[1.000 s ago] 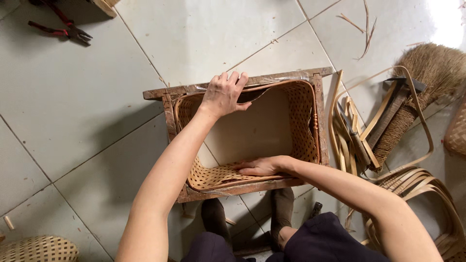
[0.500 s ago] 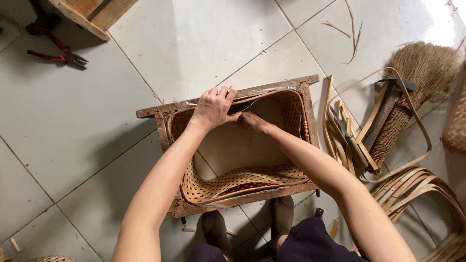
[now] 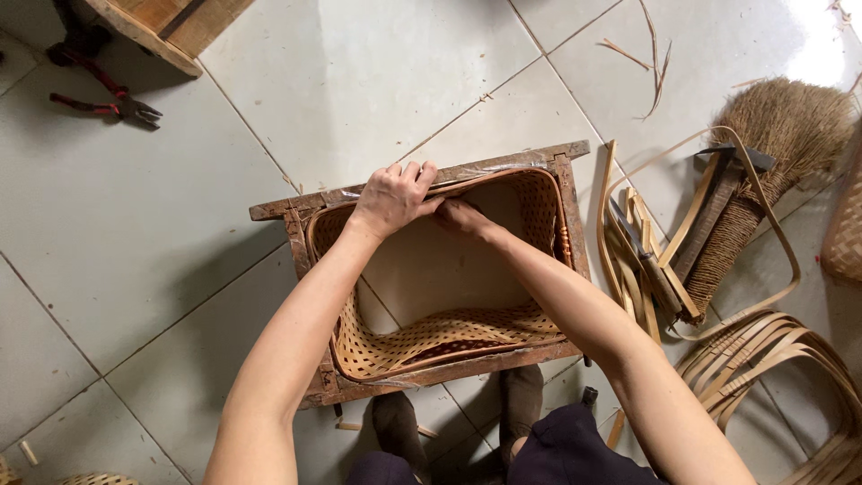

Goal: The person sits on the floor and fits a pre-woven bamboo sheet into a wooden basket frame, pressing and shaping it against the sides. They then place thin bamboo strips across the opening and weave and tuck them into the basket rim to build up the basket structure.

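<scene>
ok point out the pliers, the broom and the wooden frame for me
pliers (image 3: pixel 108 97), head view, on the red handles near the pivot
broom (image 3: pixel 783 115), head view, on the brown bristle head
wooden frame (image 3: pixel 503 167), head view, on the far rail

We see a rectangular wooden frame (image 3: pixel 431 180) lying on the tiled floor (image 3: pixel 359 63), with a woven cane basket (image 3: pixel 431 337) sitting inside it. Our left hand (image 3: pixel 392 198) rests on the frame's far rail, and our right hand (image 3: pixel 460 216) is just right of it, inside the basket. Right of the frame lie bamboo strips (image 3: pixel 628 260), then a straw broom (image 3: pixel 763 162). Red-handled pliers (image 3: pixel 108 94) lie far left, near a wooden crate (image 3: pixel 171 22).
</scene>
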